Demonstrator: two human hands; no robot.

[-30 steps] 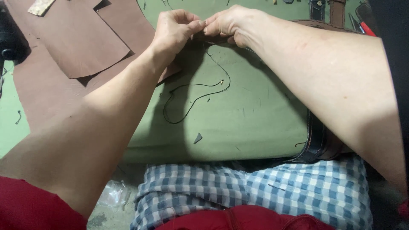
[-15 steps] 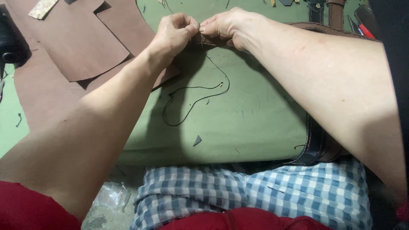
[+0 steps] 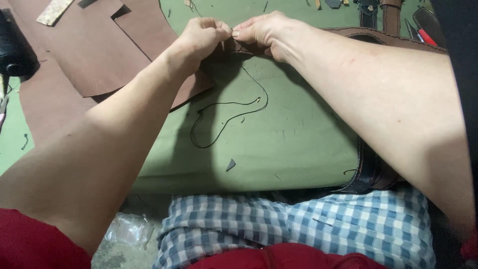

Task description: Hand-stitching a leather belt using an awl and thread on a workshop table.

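My left hand (image 3: pixel 201 39) and my right hand (image 3: pixel 266 31) meet fingertip to fingertip at the top centre, both pinched on the edge of a brown leather strap (image 3: pixel 378 36) that runs off to the right with stitching along it. A thin black thread (image 3: pixel 226 117) hangs from where the fingers meet and loops loosely over the green mat (image 3: pixel 279 144), ending at a small light needle tip (image 3: pixel 258 99). What the fingertips hold exactly is hidden between them.
Large brown leather pieces (image 3: pixel 84 55) lie at the left, partly under my left forearm. A black thread spool (image 3: pixel 15 52) sits at the far left. Small tools and a red-handled one (image 3: pixel 428 36) lie top right. A dark scrap (image 3: pixel 230 165) lies on the mat. Checked cloth (image 3: pixel 298 224) covers my lap.
Both hands stay pinched together at the strap's edge, with only slight finger movement. The thread loop on the mat has barely shifted.
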